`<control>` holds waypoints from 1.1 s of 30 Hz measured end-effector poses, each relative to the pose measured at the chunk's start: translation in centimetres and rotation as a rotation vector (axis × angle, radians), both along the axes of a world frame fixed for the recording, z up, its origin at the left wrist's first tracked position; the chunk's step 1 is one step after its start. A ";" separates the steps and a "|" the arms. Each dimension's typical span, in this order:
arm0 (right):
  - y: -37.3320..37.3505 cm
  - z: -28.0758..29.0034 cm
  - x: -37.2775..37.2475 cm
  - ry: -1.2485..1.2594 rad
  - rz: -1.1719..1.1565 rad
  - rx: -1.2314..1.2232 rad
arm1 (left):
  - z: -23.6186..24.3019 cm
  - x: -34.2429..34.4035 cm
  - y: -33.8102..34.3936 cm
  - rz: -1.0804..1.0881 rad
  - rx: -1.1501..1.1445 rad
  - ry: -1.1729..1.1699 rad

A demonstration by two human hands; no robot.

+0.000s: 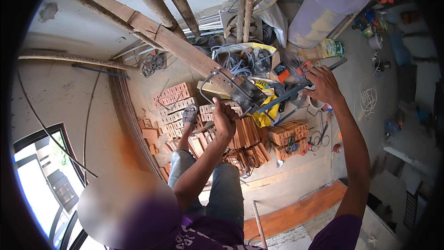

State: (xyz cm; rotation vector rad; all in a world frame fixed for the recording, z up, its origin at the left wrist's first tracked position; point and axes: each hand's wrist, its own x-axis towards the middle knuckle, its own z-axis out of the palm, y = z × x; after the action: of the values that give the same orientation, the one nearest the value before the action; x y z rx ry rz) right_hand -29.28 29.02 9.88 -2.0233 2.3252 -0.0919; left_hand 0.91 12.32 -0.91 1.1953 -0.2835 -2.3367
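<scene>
A long wooden plank point(180, 51) slants in from the upper left and ends in a dark metal plate with pins point(243, 93). My left hand point(224, 119) is closed in a fist around a thin bent steel rod point(202, 86), which loops up toward the pins. Across from it, my right hand point(323, 84) is wrapped round a long dark metal bar point(286, 97). This bar runs from beside the plate up to the right, past my hand. My fingers hide part of both pieces.
Hollow bricks point(173, 95) and orange tiles point(249, 134) are stacked below the plank. Bent metal loops point(319, 140) lie by more bricks point(289, 134). Behind are a box of tangled cables point(245, 62), a yellow bag point(268, 111), upright poles point(246, 9) and a large pale drum point(314, 18).
</scene>
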 end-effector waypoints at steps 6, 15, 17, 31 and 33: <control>-0.1 -0.3 -1.1 -0.082 -0.016 0.099 | 2.1 2.1 -3.6 -0.341 -0.037 -0.220; -0.2 -0.6 -1.3 -0.103 0.002 0.046 | 7.6 0.0 -13.3 -0.695 -2.150 0.003; 0.2 -0.3 -1.1 -0.113 -0.009 0.066 | 5.9 0.8 -13.0 -0.742 -2.109 -0.162; -0.7 1.5 -1.1 -0.110 -0.015 0.079 | 3.4 -5.0 -15.6 -1.082 -2.143 -0.775; -0.6 1.0 -1.6 -0.156 -0.032 0.153 | 2.6 -4.8 -15.1 -0.979 -2.143 -0.747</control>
State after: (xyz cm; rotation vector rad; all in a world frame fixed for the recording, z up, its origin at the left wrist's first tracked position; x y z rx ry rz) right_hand -30.89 28.47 10.90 -1.8380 2.1987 -0.0684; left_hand -3.93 -2.74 1.68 0.4361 -2.8871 -0.4881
